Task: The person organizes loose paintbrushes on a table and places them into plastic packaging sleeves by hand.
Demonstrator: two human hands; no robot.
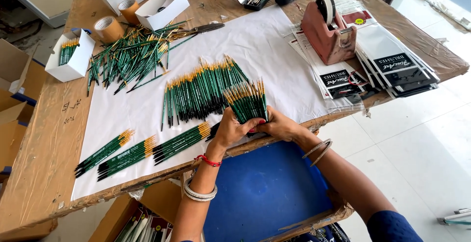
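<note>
Bare forearms, bangles and a blue sleeve

The left hand [230,129] has a red thread band at the wrist and stacked silver bangles further up the forearm; the right hand [280,125] has thin silver bangles, with a dark blue sleeve beyond them near the elbow.

Small packing workshop: paper-covered worktable [44,139] heaped with green paintbrushes [196,92], stacked printed sleeves [392,70], tape dispenser [327,31], cardboard cartons [14,80] alongside.

On the desk [44,139] a paper sheet [265,45] spans the middle. A loose brush heap [132,55] lies at its far left, a brush row [201,92] at centre, three bundles [142,151] near its front-left edge. A tape dispenser [331,31] and packet stack [387,65] sit at the right edge.
</note>
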